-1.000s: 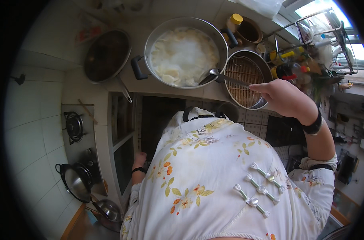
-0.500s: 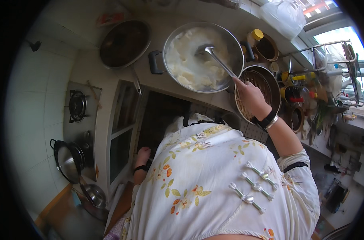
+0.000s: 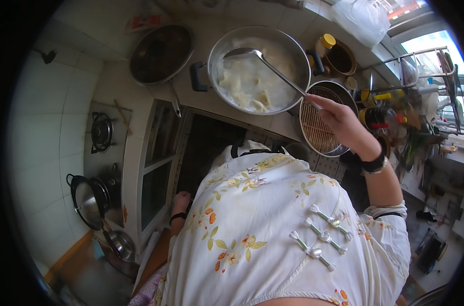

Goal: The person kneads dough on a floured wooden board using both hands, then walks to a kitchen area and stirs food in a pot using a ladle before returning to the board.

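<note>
Ladle: While its handle lay in the right hand [image 3: 346, 120], the steel ladle [image 3: 277, 73] slanted over the wide pot [image 3: 260, 31], its bowl toward the pot's far left rim; whether the bowl touched the liquid could not be told.
Right-hand grip: fingers closed narrowly about the handle's end, near the pot's right rim.
Pot contents: pale, dumpling-like pieces [image 3: 260, 99] in cloudy liquid, blurred by apparent steam.
Pot: two dark side handles, standing at the near edge of the counter [image 3: 199, 104].
Slatted rack [image 3: 318, 127]: inside a round metal vessel [image 3: 350, 99], right of the pot at the near edge, partly beneath the right hand.
Dark pan [image 3: 160, 56]: left of the pot, its handle reaching past the near edge.
Yellow-lidded jar [image 3: 324, 43] and brown crock [image 3: 342, 58]: together beyond the pot's right handle, toward the counter's far edge.
Left hand [image 3: 181, 202]: low at the person's left side, well apart from the pot; seemingly curled, with no held object visible; exact finger spread could not be told.
Pot hazards: a hard push of the ladle could have torn the soft-looking pieces; a quick lift could have splashed hot liquid; steam could have reached the wrist.
Pan hazard: a sleeve or hip catching the overhanging handle could have swung it.
</note>
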`<state>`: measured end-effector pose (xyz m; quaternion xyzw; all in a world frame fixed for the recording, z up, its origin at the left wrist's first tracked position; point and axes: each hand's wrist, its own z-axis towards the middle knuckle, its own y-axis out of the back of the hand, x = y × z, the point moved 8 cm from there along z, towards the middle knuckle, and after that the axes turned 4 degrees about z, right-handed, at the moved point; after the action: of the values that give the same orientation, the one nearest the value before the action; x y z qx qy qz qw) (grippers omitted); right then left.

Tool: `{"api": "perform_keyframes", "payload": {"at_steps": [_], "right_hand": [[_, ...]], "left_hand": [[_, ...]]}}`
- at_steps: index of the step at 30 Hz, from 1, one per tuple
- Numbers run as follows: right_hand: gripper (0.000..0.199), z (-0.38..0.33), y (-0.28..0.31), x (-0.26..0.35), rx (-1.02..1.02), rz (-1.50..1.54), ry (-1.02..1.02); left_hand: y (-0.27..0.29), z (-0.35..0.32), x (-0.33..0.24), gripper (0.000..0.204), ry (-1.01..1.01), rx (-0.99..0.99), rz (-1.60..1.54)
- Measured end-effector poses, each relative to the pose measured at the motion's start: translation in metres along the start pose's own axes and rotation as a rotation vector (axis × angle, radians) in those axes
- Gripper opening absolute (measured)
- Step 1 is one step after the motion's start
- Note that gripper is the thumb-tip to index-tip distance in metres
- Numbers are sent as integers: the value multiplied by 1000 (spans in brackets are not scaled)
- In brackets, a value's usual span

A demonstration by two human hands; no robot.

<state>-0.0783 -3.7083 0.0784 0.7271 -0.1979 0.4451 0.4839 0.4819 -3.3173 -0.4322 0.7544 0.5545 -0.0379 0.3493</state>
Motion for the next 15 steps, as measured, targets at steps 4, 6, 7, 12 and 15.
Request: {"api": "perform_keyframes", "payload": {"at_steps": [4, 6, 7, 12, 15], "right_hand": [[46, -35, 21, 15, 112, 273, -349], [46, -43, 27, 30, 175, 275, -393], [47, -48, 26, 31, 210, 265, -451], [46, -58, 17, 24, 326, 162, -628], [41, -44, 9, 13, 377, -36, -462]], "left_hand": [[-7, 8, -22, 31, -68, -22, 22], [-3, 9, -30, 31, -51, -10, 14], [-6, 10, -42, 32, -37, 14, 6], [9, -15, -127, 35, -148, 47, 236], [14, -19, -144, 35, -142, 40, 268]]}}
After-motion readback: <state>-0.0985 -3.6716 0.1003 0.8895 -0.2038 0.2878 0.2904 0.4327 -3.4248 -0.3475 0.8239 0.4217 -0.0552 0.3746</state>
